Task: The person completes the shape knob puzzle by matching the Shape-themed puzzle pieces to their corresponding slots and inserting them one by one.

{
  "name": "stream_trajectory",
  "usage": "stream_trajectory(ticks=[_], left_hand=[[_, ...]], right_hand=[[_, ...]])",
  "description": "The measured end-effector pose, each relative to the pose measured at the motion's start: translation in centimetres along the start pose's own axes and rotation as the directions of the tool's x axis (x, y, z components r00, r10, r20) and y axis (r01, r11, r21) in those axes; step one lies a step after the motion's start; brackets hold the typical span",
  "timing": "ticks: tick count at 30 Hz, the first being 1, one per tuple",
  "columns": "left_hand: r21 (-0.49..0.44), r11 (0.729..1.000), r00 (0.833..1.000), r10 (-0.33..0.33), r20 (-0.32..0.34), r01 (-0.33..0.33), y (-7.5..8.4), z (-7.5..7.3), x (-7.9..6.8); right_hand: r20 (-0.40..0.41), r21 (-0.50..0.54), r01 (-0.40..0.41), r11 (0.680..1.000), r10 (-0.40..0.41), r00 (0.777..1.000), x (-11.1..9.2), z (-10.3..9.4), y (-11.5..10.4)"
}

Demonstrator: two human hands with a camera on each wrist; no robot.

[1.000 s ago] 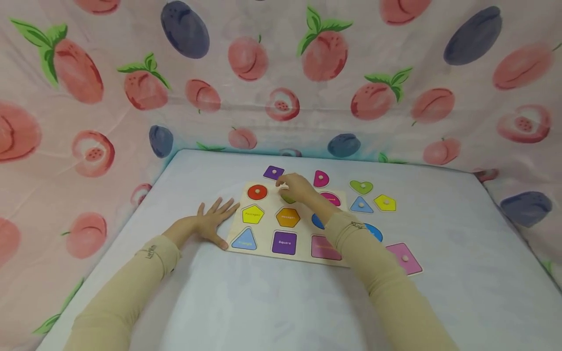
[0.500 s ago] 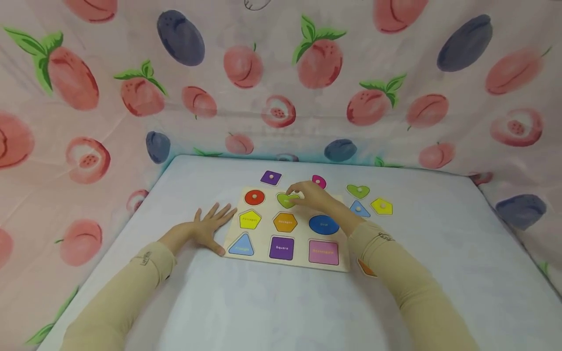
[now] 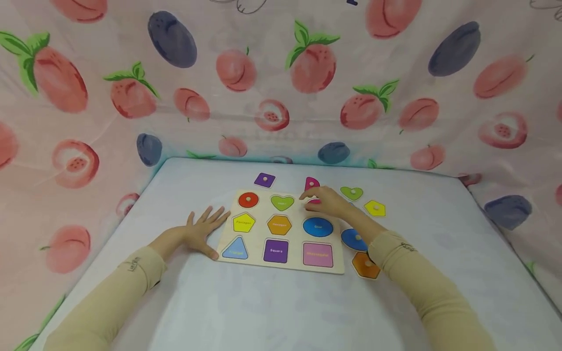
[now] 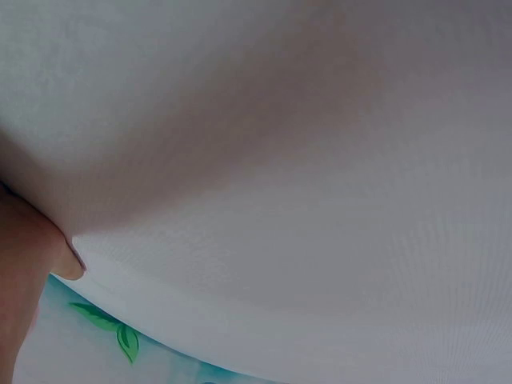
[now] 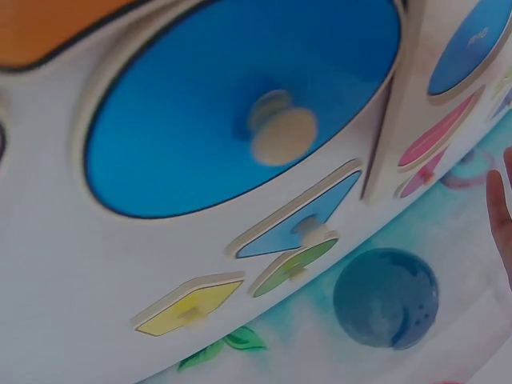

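A wooden shape-puzzle board point(image 3: 259, 239) with coloured, labelled slots lies on the white table. My left hand point(image 3: 199, 235) is spread flat at its left edge, thumb at the near left corner. In the left wrist view only a bit of that hand point(image 4: 28, 248) shows. Over the board's far right part hovers my right hand point(image 3: 329, 201), fingers loosely bent and nothing seen between them. It partly covers the pink half-circle slot point(image 3: 313, 201). Just behind it lies the pink half-circle piece point(image 3: 312, 183). A red circle piece point(image 3: 248, 200) with a knob sits in the board.
Knobbed pieces lie around the board: a purple square point(image 3: 265, 180) behind, a green heart point(image 3: 351, 193) and yellow pentagon point(image 3: 375, 208) at the right. A blue oval point(image 5: 240, 104), light blue triangle point(image 5: 308, 216) and orange hexagon point(image 3: 366, 265) are nearer. Fruit-print cloth point(image 3: 272, 73) hangs behind the table.
My right hand has moved right, from over the green heart slot to the pink half-circle slot, baring the heart slot. My left hand stays at the board's edge. The head view has shifted slightly.
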State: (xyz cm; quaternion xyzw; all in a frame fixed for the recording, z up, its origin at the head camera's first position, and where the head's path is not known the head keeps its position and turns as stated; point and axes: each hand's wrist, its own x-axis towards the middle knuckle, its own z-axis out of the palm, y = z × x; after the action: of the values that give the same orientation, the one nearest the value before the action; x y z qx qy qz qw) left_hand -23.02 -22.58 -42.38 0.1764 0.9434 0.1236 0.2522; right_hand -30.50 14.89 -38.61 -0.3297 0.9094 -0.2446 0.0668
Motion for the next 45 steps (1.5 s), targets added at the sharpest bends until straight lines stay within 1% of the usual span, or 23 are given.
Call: stream_trajectory(ticks=[2,4,8,12,16,17,21,25,28,31,34,38,41,45], left_hand=[[0.011,1.000,1.000,0.005,-0.002,-0.005,-0.1,-0.1,-0.1],[0.002,1.000,1.000,0.016,-0.008,-0.016,0.0,-0.3,-0.1],[-0.014,1.000,1.000,0.022,-0.009,-0.022,0.1,-0.4,0.0],[-0.012,1.000,1.000,0.006,0.002,-0.006,-0.1,-0.3,0.0],[-0.013,1.000,1.000,0.007,-0.001,-0.007,-0.2,0.0,0.0],[-0.014,1.000,1.000,0.009,-0.002,-0.009,-0.2,0.1,0.1],[-0.013,1.000,1.000,0.019,-0.005,-0.019,-0.3,0.5,0.3],[-0.019,1.000,1.000,0.023,-0.010,-0.024,-0.3,0.5,0.2],[-0.018,1.000,1.000,0.017,-0.015,-0.017,-0.3,0.3,0.1],[-0.004,1.000,1.000,0.012,-0.020,-0.012,-0.3,0.0,0.1],[-0.006,1.000,1.000,0.011,-0.027,-0.011,-0.2,-0.2,0.1],[-0.025,1.000,1.000,0.011,-0.024,-0.011,-0.2,-0.1,0.1],[-0.026,1.000,1.000,0.010,-0.020,-0.011,-0.3,0.0,0.1],[-0.023,1.000,1.000,0.009,-0.017,-0.009,-0.4,0.3,0.1]], right_hand=[[-0.008,-0.001,-0.024,1.000,0.024,1.000,-0.3,-0.2,0.3],[-0.021,-0.005,-0.046,0.999,0.046,0.999,-0.7,-0.4,0.8],[-0.037,-0.007,-0.048,0.999,0.048,0.998,-1.5,-0.7,1.8],[-0.035,0.015,-0.072,0.997,0.072,0.997,-2.4,-1.2,2.2],[-0.059,0.027,-0.096,0.995,0.098,0.993,-3.3,-1.7,2.8],[-0.070,0.020,-0.093,0.995,0.095,0.993,-3.5,-1.9,3.1],[-0.095,-0.024,-0.127,0.992,0.124,0.988,-4.2,-2.4,4.4],[-0.093,-0.020,-0.184,0.983,0.181,0.979,-4.6,-2.8,5.4],[-0.091,-0.006,-0.197,0.980,0.196,0.976,-4.8,-3.0,5.9],[-0.115,-0.004,-0.202,0.979,0.200,0.973,-4.8,-3.3,6.4],[-0.145,0.011,-0.224,0.974,0.224,0.964,-4.7,-3.7,6.8],[-0.163,0.045,-0.268,0.962,0.272,0.948,-4.6,-3.8,7.5],[-0.168,0.058,-0.294,0.954,0.300,0.939,-4.6,-3.8,8.3],[-0.152,0.074,-0.337,0.939,0.345,0.926,-4.6,-3.8,9.5]])
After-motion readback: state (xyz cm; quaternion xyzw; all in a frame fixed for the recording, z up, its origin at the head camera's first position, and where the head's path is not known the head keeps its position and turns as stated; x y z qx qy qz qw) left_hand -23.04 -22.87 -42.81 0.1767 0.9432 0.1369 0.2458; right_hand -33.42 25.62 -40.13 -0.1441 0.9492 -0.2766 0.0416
